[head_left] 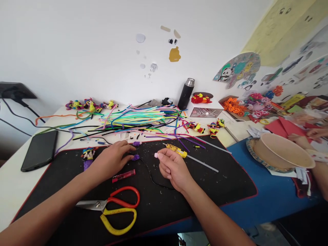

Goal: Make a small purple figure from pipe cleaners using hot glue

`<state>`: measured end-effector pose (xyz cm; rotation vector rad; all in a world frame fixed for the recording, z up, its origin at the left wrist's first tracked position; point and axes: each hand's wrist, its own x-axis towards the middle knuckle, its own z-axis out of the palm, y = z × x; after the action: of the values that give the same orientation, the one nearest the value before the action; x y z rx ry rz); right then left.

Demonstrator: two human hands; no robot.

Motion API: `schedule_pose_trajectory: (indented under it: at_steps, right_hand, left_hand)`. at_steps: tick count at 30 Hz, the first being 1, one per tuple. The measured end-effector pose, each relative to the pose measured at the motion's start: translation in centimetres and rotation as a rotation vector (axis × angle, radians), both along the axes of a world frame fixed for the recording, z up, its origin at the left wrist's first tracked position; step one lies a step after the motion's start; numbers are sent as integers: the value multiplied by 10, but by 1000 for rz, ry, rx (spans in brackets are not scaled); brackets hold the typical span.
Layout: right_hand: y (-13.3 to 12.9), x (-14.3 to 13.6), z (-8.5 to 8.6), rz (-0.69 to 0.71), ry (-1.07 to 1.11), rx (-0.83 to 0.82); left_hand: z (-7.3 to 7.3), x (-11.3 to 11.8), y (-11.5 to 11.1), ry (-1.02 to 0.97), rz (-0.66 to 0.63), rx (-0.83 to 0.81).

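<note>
My right hand (174,167) is closed, pinching a small pale pink piece (156,155) between thumb and fingertips above the black mat. Over the mat's left part my left hand (114,158) reaches out, thumb and fingers apart. Its thumb tip is beside a small purple coiled piece (135,157); whether they touch I cannot tell. Another purple piece with a pink end (137,143) lies just beyond the fingers. Behind my right hand rests a yellow glue gun (176,150) with a clear glue stick (203,164). A red translucent tool (123,176) lies below my left hand.
Large scissors (119,208) with red and yellow handles lie in front on the mat (164,212). A phone (39,150) is at left, a pipe cleaner pile (138,116) and black flask (186,94) behind. At right, another person's hands are near a bowl (282,150).
</note>
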<state>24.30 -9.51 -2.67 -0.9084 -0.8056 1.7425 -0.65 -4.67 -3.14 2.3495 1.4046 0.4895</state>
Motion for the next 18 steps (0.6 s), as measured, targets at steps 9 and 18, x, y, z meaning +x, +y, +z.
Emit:
schedule_pose_trajectory:
  at_steps: [9, 18]
  right_hand:
    - [2, -5, -8, -10, -61, 21]
    - [5, -11, -12, 9, -152, 40]
  left_hand:
    - [-14, 7, 0, 14, -54, -12]
    - [-5, 12, -6, -151, 8, -93]
